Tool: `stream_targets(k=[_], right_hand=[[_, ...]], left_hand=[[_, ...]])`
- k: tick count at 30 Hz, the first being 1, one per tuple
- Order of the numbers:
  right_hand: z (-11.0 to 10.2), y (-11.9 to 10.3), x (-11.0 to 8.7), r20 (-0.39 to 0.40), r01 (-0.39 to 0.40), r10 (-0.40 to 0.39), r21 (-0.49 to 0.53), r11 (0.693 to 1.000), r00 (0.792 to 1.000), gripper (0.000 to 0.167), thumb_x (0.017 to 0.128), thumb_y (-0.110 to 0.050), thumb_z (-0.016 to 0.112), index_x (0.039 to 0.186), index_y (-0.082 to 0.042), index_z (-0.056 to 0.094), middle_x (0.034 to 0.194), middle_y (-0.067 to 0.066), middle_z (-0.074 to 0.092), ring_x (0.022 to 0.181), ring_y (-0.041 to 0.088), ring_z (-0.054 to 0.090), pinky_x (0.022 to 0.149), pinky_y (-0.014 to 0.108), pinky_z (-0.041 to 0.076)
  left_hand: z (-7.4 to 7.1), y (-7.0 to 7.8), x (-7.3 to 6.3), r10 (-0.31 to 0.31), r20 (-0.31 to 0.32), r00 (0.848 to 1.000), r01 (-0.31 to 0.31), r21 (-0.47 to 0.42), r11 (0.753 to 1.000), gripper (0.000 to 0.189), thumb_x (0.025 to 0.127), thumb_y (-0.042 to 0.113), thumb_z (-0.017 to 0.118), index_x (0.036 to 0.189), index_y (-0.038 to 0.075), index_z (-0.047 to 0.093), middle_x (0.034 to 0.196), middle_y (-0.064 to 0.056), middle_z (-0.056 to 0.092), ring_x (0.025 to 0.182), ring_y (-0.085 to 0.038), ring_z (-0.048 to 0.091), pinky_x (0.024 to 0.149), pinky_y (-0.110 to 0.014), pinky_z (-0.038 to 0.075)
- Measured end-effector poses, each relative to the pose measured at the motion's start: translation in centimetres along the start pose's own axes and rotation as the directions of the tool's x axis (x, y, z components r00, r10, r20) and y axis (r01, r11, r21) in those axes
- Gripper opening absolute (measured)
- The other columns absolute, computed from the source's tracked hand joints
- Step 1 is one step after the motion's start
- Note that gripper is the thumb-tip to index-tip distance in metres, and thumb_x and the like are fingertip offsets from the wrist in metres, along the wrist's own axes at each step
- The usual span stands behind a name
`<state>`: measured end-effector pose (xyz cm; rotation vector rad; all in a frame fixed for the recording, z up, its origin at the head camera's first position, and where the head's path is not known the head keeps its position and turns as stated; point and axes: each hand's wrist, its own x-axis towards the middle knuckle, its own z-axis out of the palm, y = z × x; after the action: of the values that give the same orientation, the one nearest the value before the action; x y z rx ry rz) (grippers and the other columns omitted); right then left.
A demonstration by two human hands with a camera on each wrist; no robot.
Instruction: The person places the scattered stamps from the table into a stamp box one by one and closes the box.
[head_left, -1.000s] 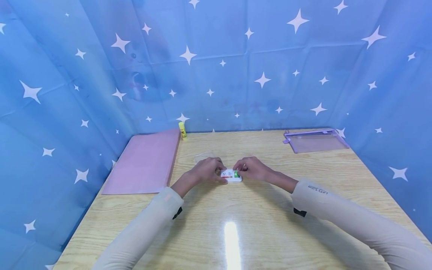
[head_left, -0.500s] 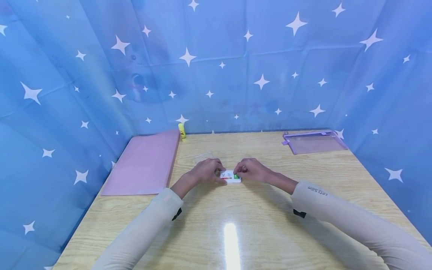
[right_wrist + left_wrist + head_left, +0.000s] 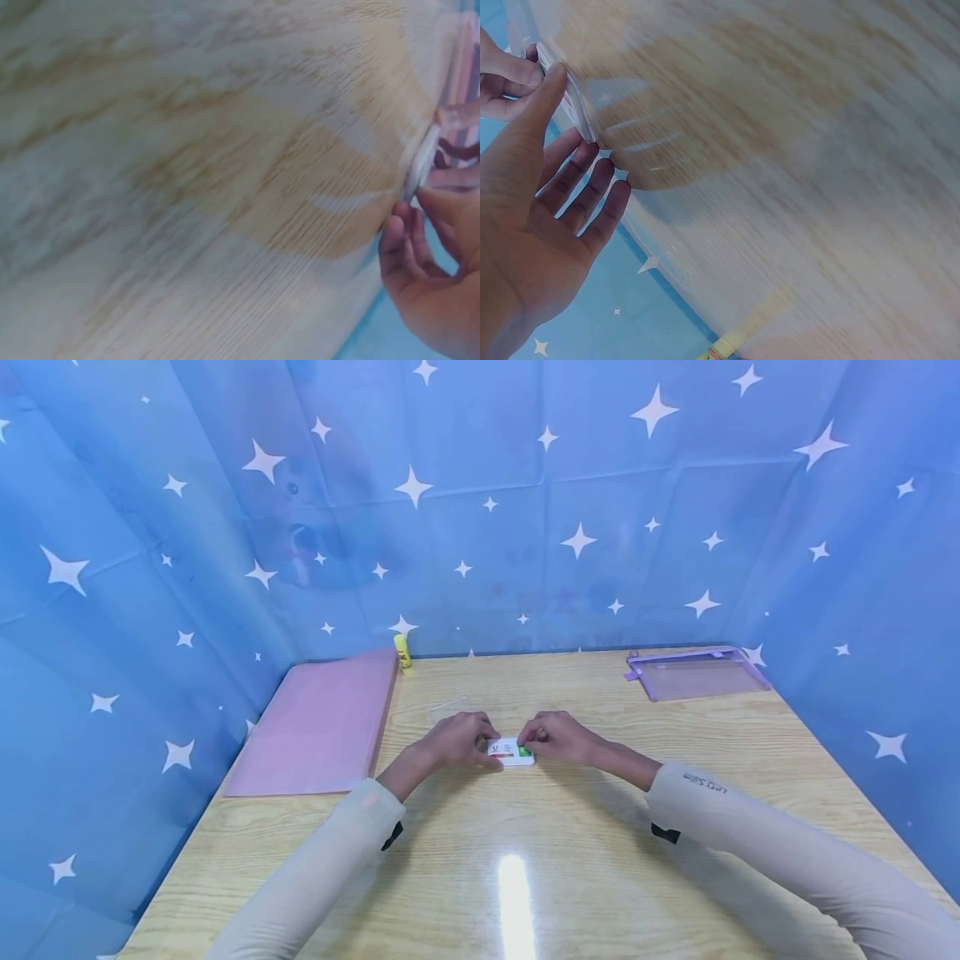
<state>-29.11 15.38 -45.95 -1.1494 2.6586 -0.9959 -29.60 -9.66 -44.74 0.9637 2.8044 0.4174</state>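
Note:
A small flat white pack (image 3: 504,747) with red and green print lies near the middle of the table between my two hands. My left hand (image 3: 462,739) pinches its left end between thumb and index finger. In the left wrist view the pack (image 3: 571,101) shows edge-on as a thin layered stack, and the other fingers of the left hand (image 3: 536,199) spread loosely beside it. At the right end, my right hand (image 3: 562,737) pinches with thumb and index finger at the green corner. The right wrist view has the right hand (image 3: 435,277) with its fingers curled at the pack's edge.
Behind the left hand lies a clear plastic piece (image 3: 448,707). A large pink folder (image 3: 315,727) covers the table's left side, with a yellow glue stick (image 3: 402,653) upright near its back corner. A purple-edged mesh pouch (image 3: 701,677) lies at the back right, before a blue star-printed curtain (image 3: 510,543).
My right fingertips have shifted slightly at the green corner of the pack. The left hand keeps its pinch, and the head view has tilted a little.

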Motion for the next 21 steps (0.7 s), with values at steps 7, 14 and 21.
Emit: stream_targets(k=[7,14,21], right_hand=[[-0.3,-0.3,0.0,0.003,-0.007,0.007,0.015,1.000,1.000,0.012,0.099,-0.001,0.068,0.105,0.000,0.078,0.096,0.009,0.068,0.082,0.019,0.065,0.067,0.024,0.052],[-0.9,-0.5,0.3,-0.007,-0.014,0.014,0.001,1.000,1.000,0.013,0.098,-0.001,0.069,0.108,0.003,0.077,0.101,0.012,0.071,0.091,0.026,0.071,0.075,0.029,0.058],[-1.4,-0.4,1.3,-0.011,0.009,-0.009,-0.028,1.000,1.000,0.017,0.097,-0.001,0.070,0.112,0.004,0.076,0.105,0.014,0.073,0.092,0.027,0.073,0.074,0.030,0.059]], left_hand=[[-0.2,0.0,-0.1,0.003,0.008,1.000,-0.003,0.013,1.000,0.059,0.085,0.046,0.086,0.131,0.012,0.073,0.117,0.001,0.068,0.089,-0.010,0.057,0.077,-0.026,0.049],[-0.1,-0.3,-0.4,0.020,-0.001,1.000,-0.020,-0.009,1.000,0.063,0.086,0.047,0.084,0.135,0.011,0.069,0.121,-0.002,0.068,0.094,-0.013,0.060,0.080,-0.027,0.050],[-0.8,-0.7,-0.7,0.019,-0.034,0.999,-0.021,-0.051,0.998,0.061,0.091,0.045,0.080,0.137,0.008,0.067,0.135,-0.007,0.066,0.120,-0.023,0.062,0.101,-0.039,0.051]])
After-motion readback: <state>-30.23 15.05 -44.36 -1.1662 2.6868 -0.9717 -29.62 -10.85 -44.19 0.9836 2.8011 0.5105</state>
